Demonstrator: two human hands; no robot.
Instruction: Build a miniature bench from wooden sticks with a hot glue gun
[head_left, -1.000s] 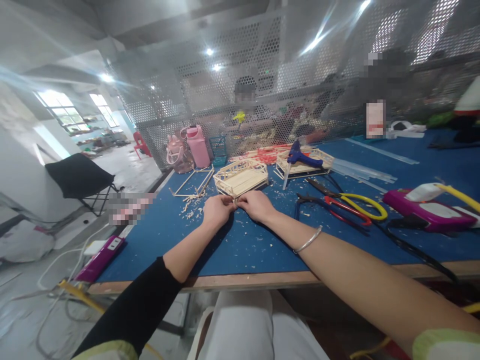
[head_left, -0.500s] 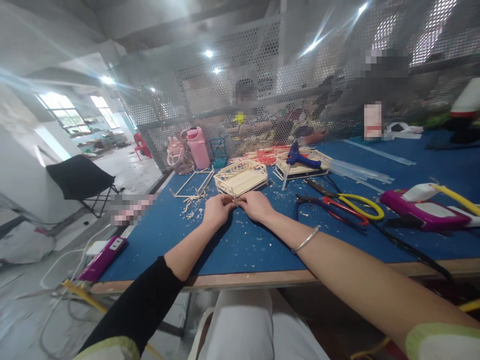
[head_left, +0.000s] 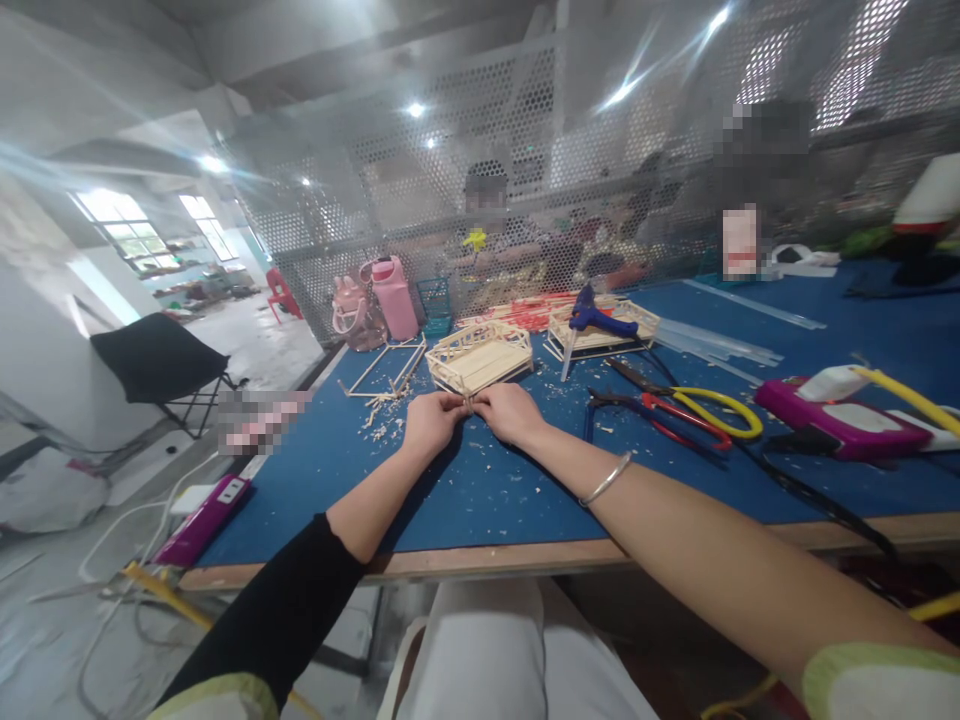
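My left hand [head_left: 432, 422] and my right hand [head_left: 510, 412] meet over the table, fingertips pinched together almost touching. Between them is a small light-brown bit, too small to name. Right behind the fingertips is the near corner of a tray-like frame of thin wooden sticks [head_left: 487, 362], with a slatted floor and a raised stick railing. I cannot tell whether the pinched bit is joined to that frame. Left of it lies an open rectangular stick frame [head_left: 382, 368] among short wood scraps.
A blue glue gun [head_left: 600, 318] leans on another stick tray [head_left: 559, 345]. Yellow-handled scissors [head_left: 720, 410] and red-and-blue pliers [head_left: 686, 420] lie on the blue table [head_left: 480, 500]. Glue sticks [head_left: 712, 345], a purple power strip [head_left: 840, 415] and a pink bottle [head_left: 394, 298] are farther out.
Both hands stay pinched at the same spot by the tray's corner. The whole view has shifted very slightly; nothing else has visibly moved.
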